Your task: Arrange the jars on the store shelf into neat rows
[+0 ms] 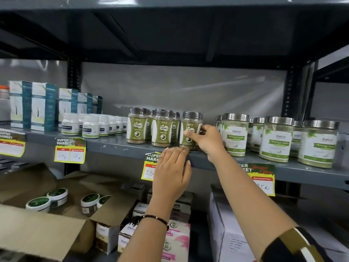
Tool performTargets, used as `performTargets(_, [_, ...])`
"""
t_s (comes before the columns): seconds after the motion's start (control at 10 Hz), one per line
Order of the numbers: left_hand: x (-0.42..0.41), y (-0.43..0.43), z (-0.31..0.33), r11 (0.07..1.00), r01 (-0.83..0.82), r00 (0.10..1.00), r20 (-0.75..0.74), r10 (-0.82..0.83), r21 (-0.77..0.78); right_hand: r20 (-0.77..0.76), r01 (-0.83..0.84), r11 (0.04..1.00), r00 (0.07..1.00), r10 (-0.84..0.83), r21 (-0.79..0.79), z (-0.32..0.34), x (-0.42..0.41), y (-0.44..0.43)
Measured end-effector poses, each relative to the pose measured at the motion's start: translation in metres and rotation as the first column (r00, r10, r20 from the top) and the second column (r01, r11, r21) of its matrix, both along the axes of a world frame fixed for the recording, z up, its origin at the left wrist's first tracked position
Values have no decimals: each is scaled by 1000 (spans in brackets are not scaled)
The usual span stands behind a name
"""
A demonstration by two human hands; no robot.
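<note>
Several green-labelled Gaska jars stand on the grey shelf (117,146) in short rows. My right hand (206,140) grips the rightmost front Gaska jar (190,121), thumb across its label and fingers round its right side. That jar stands upright at the shelf's front edge. Two more front jars (137,125) (162,128) stand to its left, with others behind them. My left hand (172,173) rests flat on the shelf's front lip just below the held jar, fingers together, holding nothing.
Larger Moringa jars with steel lids (236,135) stand close to the right. Small white bottles (90,126) and teal boxes (43,106) fill the left. Yellow price tags (69,150) hang off the lip. Open cartons with tubs (56,195) sit below.
</note>
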State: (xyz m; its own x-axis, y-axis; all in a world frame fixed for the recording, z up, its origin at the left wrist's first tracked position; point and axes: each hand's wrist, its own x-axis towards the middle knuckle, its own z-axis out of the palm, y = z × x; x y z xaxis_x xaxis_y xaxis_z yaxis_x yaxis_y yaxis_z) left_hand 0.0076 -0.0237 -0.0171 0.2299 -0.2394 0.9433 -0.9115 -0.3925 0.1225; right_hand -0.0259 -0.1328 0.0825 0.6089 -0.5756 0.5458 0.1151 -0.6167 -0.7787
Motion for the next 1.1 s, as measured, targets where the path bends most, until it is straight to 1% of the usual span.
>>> performTargets(0.1, [1, 0, 0, 1000, 0, 1000, 7, 0, 4, -11, -17, 999, 1000, 18, 39, 0, -3, 0])
performTargets(0.2, [1, 0, 1, 1000, -2, 1000, 8, 2, 3, -38, -15, 1000, 999, 16, 20, 0, -3, 0])
performTargets(0.5, [1, 0, 1, 1000, 7, 1000, 17, -6, -10, -9, 63, 998, 998, -63, -13, -1, -8, 2])
performTargets(0.8, [-1, 0, 0, 1000, -3, 999, 36, 4, -26, 5, 72, 997, 997, -72, -38, -3, -7, 2])
performTargets(0.9, [1, 0, 1, 1000, 3, 999, 35, -2, -24, -31, 68, 997, 997, -70, -41, -1, -6, 2])
performTargets(1.0, [4, -2, 0, 999, 10, 998, 63, -7, -35, -43, 77, 992, 996, -82, -96, 2, -13, 7])
performTargets(1.1, [4, 1, -3, 1000, 15, 999, 42, -14, -25, 159, 195, 964, 973, -167, -183, -7, -28, 14])
